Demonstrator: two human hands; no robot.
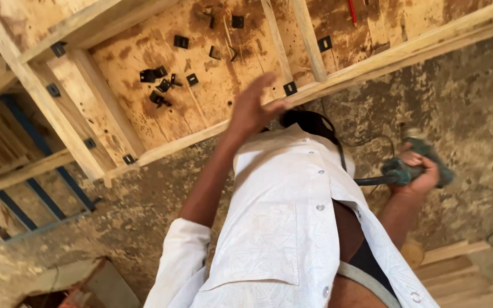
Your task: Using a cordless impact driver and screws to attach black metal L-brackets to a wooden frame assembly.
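Note:
My left hand is raised with its fingers stretched out and holds nothing; it is blurred. It hovers at the lower rail of a pale wooden frame, next to a black bracket on that rail. My right hand is shut on a teal-green power tool, held low at the right over the dusty floor. A black cable runs from the tool towards my body. My white shirt fills the lower middle of the view.
The frame lies over a stained plywood sheet strewn with several loose black brackets. A blue metal frame stands at the left. Wooden boards lie at the lower right. A red stick-like item lies at the top.

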